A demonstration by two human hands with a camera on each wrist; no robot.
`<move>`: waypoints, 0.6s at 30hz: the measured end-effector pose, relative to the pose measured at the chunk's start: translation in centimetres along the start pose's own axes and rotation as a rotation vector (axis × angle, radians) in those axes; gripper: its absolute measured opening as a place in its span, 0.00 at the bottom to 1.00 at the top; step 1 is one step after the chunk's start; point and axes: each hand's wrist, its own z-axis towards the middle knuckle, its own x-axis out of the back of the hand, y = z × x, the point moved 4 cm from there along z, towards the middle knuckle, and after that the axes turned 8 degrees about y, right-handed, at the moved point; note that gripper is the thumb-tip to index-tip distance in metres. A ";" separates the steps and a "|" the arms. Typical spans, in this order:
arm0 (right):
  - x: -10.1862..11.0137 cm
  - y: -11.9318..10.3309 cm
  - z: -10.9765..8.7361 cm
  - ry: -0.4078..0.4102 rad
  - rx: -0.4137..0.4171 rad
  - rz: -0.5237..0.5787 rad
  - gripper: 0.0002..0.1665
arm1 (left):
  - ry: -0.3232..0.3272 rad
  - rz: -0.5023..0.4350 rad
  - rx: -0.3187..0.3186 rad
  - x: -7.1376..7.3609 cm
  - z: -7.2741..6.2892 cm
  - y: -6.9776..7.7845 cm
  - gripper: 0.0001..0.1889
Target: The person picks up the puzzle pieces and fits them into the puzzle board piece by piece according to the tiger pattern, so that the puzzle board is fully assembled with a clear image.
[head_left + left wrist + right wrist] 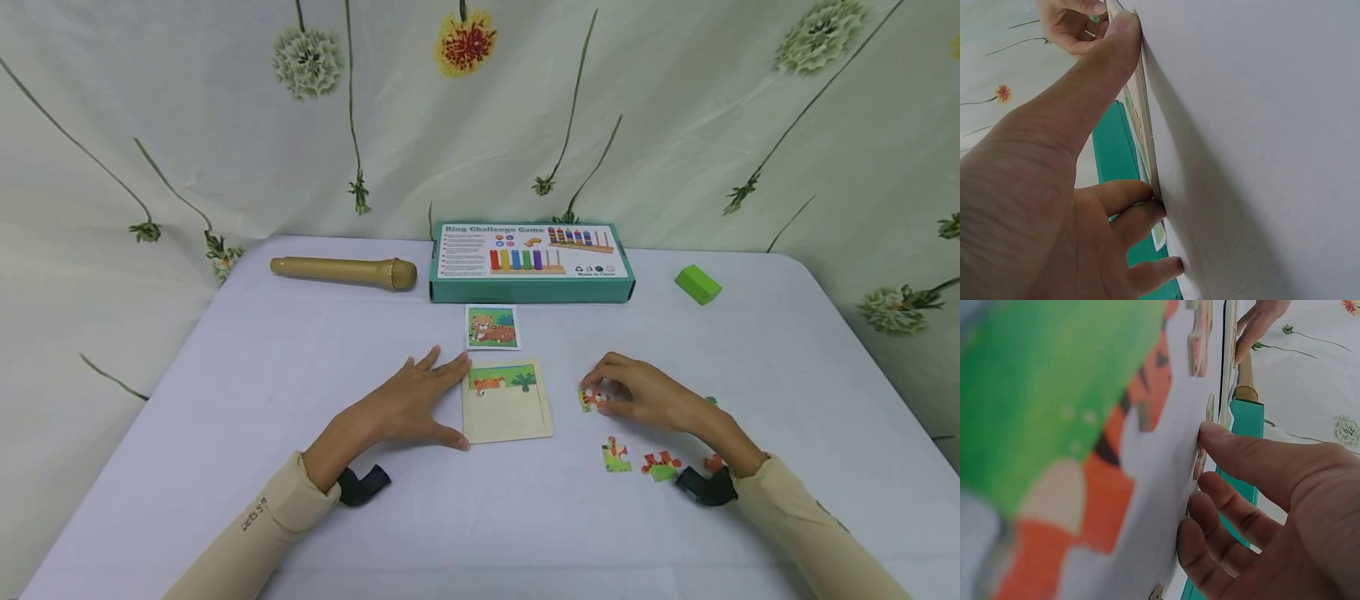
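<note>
A wooden puzzle board (504,421) lies on the table, its top strip filled with a green and orange tiger picture. My left hand (420,402) is spread along the board's left side. Its thumb touches the lower left corner and its fingertips the upper left one; the left wrist view shows the thumb (1124,28) against the edge. To the right of the board, my right hand (651,398) pinches a puzzle piece (591,400) with tiger print, at the tabletop. Nearer me lie loose pieces, a green-orange one (617,458) and a red-green one (663,468). Another piece (712,463) is partly hidden by the right wrist.
Just behind the board lies a tiger picture card (492,327). Farther back are a teal Ring Challenge Game box (532,290), a gold toy microphone (337,271) and a green block (698,285). A flowered cloth (675,125) hangs behind the table.
</note>
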 end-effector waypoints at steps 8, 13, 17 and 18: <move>0.0 -0.1 0.1 0.001 -0.009 0.013 0.20 | 0.002 0.005 -0.002 -0.1 0.0 -0.1 0.60; 0.0 -0.2 0.1 0.001 -0.008 0.015 0.19 | 0.003 0.002 -0.002 -0.1 0.0 -0.1 0.60; -0.1 -0.2 0.1 0.004 -0.015 0.003 0.17 | 0.000 -0.002 0.001 -0.1 0.0 -0.1 0.60; -0.1 -0.2 0.2 0.004 -0.018 0.001 0.17 | 0.000 -0.002 0.001 -0.1 0.0 -0.1 0.60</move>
